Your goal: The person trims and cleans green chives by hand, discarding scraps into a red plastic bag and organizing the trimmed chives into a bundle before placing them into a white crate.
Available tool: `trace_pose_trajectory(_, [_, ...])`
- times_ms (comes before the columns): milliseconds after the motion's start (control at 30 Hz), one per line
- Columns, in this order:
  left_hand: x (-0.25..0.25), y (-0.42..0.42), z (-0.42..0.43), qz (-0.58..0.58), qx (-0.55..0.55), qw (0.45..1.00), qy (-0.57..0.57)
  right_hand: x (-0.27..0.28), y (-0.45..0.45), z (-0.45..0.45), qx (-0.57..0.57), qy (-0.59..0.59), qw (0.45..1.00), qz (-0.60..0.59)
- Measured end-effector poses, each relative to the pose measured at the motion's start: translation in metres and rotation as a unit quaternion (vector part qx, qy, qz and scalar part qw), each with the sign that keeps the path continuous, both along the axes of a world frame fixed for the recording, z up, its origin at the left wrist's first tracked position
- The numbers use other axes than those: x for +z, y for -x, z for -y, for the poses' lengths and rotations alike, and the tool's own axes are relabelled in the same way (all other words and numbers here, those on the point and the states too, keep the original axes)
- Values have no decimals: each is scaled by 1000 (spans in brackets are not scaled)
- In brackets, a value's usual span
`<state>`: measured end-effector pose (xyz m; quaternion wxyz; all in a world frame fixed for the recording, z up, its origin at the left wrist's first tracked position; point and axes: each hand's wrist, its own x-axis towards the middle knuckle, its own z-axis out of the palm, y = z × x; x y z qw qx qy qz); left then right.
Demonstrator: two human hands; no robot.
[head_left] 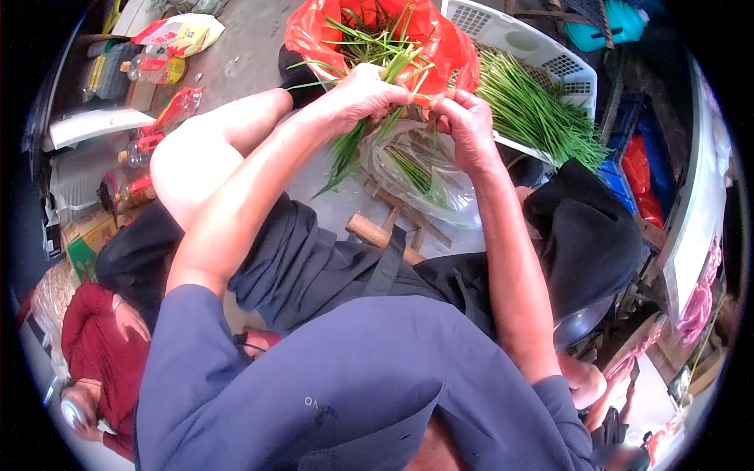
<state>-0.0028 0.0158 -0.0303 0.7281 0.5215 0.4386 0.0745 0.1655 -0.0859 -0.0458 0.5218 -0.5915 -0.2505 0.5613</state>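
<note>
The left hand (365, 96) grips green stalks (402, 64), seemingly steadying them for the right hand (466, 124), curled in a pinch — whether round a strand, I cannot tell. Just beyond, the red bag (454, 53) gapes, perhaps for easy reach; beside it, the white basket (546, 47) holds more stalks (538, 110).
</note>
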Motion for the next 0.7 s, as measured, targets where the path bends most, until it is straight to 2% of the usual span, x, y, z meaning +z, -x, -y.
trace_pose_trajectory(233, [0, 1, -3, -8, -1, 1000, -11, 5, -17, -2, -88, 20, 992, -93])
trace_pose_trajectory(300, [1, 2, -4, -7, 4, 1000, -5, -2, -27, -4, -121, -16, 987, -105])
trace_pose_trajectory(467, [9, 1, -4, -8, 23, 1000, 11, -8, -40, -5, -147, -19, 984, -101])
trace_pose_trajectory(533, [12, 2, -3, 52, 22, 996, 67, -7, -32, -8, -139, -28, 985, -97])
trace_pose_trajectory(700, [21, 4, -3, 79, 14, 992, 93, 3, -21, -37, -147, -72, 984, -62])
